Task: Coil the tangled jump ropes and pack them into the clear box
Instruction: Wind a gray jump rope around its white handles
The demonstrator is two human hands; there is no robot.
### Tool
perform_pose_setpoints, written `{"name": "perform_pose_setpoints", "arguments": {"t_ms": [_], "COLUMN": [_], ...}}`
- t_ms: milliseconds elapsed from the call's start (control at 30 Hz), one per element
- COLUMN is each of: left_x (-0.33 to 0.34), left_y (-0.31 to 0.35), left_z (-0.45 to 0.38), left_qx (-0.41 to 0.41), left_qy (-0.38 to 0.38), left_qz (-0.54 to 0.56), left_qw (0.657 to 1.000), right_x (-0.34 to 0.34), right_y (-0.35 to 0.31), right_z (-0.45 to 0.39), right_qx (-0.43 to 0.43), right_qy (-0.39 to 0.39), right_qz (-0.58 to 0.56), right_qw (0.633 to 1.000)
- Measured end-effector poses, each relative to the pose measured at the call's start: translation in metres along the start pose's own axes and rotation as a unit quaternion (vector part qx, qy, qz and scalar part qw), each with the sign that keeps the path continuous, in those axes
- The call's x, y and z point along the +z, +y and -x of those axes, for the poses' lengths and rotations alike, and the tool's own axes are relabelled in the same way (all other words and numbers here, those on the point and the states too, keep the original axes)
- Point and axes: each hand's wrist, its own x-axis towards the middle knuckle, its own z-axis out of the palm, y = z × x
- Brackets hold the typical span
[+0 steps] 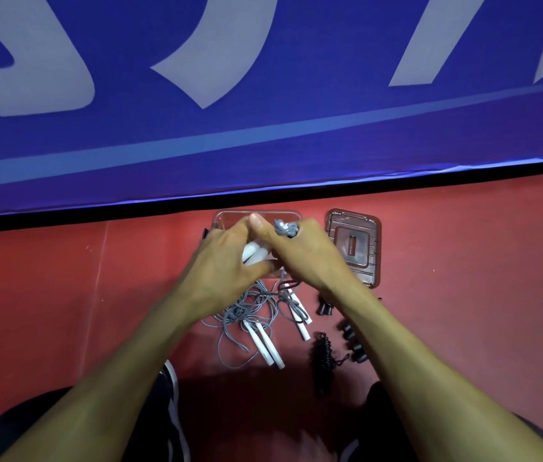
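Head view: coiled rope (pixel 284 227) within right hand (pixel 300 251) grip.

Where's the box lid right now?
Head view, right of centre: the lid lies flat on the red floor, just right of the clear box and the right hand.

Both bare forearms reached forward from the lower corners and converged toward the middle, wrists close together. The left hand (pixel 226 261) lay with its back turned up, fingers curled down and around white handles (pixel 255 254) that showed pale between the two hands. The right hand (pixel 300 251) also showed its back, its thumb stretched toward the left hand so that thumb and left knuckles touched. Its fingers were curled over a grey bundle of rope (pixel 284 227), which stuck out above the knuckles. Both grips were closed; the fingertips themselves were hidden beneath the hands.
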Motion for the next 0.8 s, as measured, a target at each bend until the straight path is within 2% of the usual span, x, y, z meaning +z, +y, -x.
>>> {"name": "perform_pose_setpoints", "arguments": {"t_ms": [100,200,367,467,600,700,800], "left_x": [-0.004,-0.002,0.003,0.004,0.013,0.019,0.02], "left_y": [0.001,0.008,0.003,-0.004,-0.008,-0.008,-0.004], "left_z": [0.0,0.0,-0.004,-0.005,-0.006,-0.006,-0.003], "left_qx": [-0.007,0.004,0.007,0.014,0.026,0.029,-0.013], "left_qy": [0.016,-0.001,-0.057,-0.033,0.019,0.045,0.067], "left_qz": [0.017,0.06,0.08,0.086,-0.006,-0.112,-0.16], "left_qw": [1.0,0.998,0.995,0.996,0.999,0.992,0.985], "right_x": [0.005,0.004,-0.006,-0.007,0.002,0.007,0.011], "right_y": [0.003,0.003,0.003,0.005,0.004,0.004,0.004], "right_z": [0.001,-0.001,-0.003,-0.002,0.004,0.005,0.003], "right_qx": [-0.029,-0.065,-0.002,0.008,-0.046,-0.052,-0.01], "right_qy": [0.011,0.026,-0.016,0.002,0.053,0.073,0.075], "right_qz": [-0.003,0.005,-0.09,-0.047,0.038,0.031,-0.027], "right_qw": [0.999,0.998,0.996,0.999,0.997,0.995,0.997]}}
